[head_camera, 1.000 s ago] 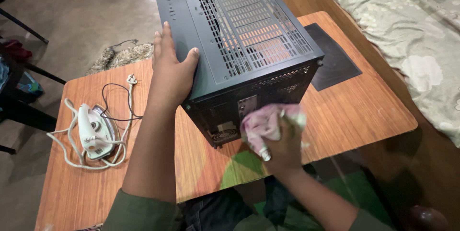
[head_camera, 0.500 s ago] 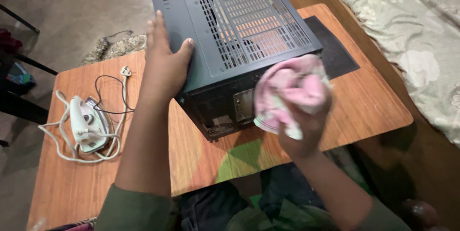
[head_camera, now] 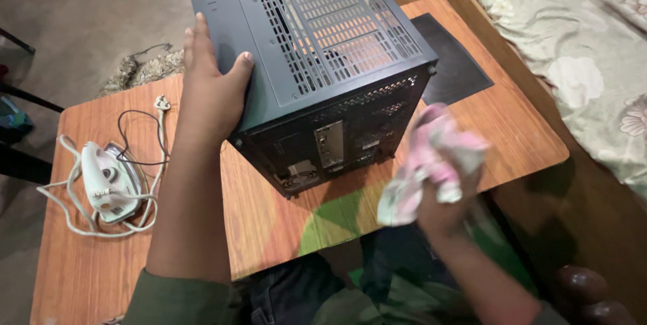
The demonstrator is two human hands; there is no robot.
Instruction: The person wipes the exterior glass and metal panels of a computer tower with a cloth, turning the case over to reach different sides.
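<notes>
We see the left hand (head_camera: 212, 92) spread flat against the side of the dark computer case (head_camera: 313, 62), fingers straight and together up the panel, thumb hooked over the top edge by the vent grille. It presses, grips nothing. The case stands on the wooden counter (head_camera: 269, 224), tilted a bit, perforated top up, rear port panel facing us.

Our right hand (head_camera: 441, 193) is curled tight around a bunched pink and white cloth (head_camera: 431, 160), which sticks out above and left of the fist. Hand and cloth are in the air just beside the case's near right corner; we cannot tell if the cloth touches it.

On the counter, well apart to the left, a white clothes iron (head_camera: 108, 183) lies with its white cord (head_camera: 67, 220) looped around it and its plug (head_camera: 162, 103) near the back edge. A black mat (head_camera: 451, 62) lies partly under the case on the right. A bed with a floral sheet (head_camera: 573, 49) sits past the counter at right.
</notes>
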